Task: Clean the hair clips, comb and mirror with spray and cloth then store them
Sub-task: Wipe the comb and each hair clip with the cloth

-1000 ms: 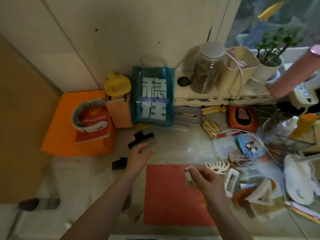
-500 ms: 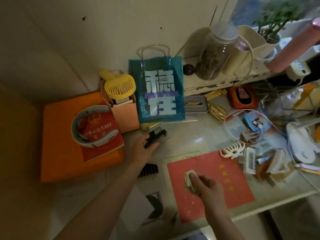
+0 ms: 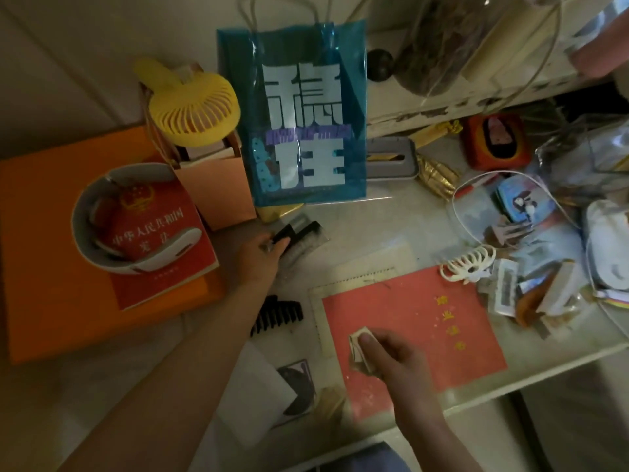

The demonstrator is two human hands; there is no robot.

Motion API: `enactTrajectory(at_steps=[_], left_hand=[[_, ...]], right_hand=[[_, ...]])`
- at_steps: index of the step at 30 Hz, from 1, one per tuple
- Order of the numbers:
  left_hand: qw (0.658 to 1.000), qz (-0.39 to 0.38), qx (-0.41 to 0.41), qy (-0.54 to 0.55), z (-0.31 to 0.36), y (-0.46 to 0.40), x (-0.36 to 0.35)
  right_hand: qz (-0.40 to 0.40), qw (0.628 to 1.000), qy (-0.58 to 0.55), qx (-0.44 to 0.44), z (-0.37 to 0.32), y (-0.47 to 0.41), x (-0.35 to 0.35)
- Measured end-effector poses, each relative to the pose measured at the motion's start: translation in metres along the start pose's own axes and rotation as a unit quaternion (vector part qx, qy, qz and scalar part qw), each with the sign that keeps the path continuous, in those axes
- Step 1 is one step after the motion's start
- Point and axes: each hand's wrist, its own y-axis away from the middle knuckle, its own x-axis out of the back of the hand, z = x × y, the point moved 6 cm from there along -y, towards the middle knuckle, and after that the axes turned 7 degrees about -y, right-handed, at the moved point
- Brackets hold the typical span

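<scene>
2 hands are busy: the left hand (image 3: 257, 258) pinches a black clip (image 3: 296, 233) on the tabletop (image 3: 367, 229) at 12 o'clock of the cloth (image 3: 360, 349) clenched in the right hand (image 3: 396, 357); the clip looks light, stiff, sprung, best held by its spine.

wall (image 3: 102, 35): cream, plain | desk (image 3: 381, 226): pale, glossy top | shelf (image 3: 442, 107): chipped edge | light: dim

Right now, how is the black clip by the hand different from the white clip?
The black clip is dark and gripped by the left hand; the white clip is pale and lies untouched. The black one sits below the blue bag, the white one beside the red mat. Both are toothed claw clips.
</scene>
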Motion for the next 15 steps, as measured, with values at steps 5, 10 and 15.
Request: enactTrajectory(at_steps=[5,10,15], left_hand=[[1.0,0.018,0.008,0.007,-0.002,-0.005,-0.001],[0.999,0.012,0.021,0.031,0.002,-0.001,0.001],[0.997,0.011,0.034,0.075,0.008,0.017,0.012]], right_hand=[[-0.005,1.0,0.014,-0.016,0.008,-0.004,0.0],[-0.009,1.0,0.007,-0.013,0.006,-0.005,0.0],[-0.014,1.0,0.015,0.007,-0.004,-0.001,-0.003]])
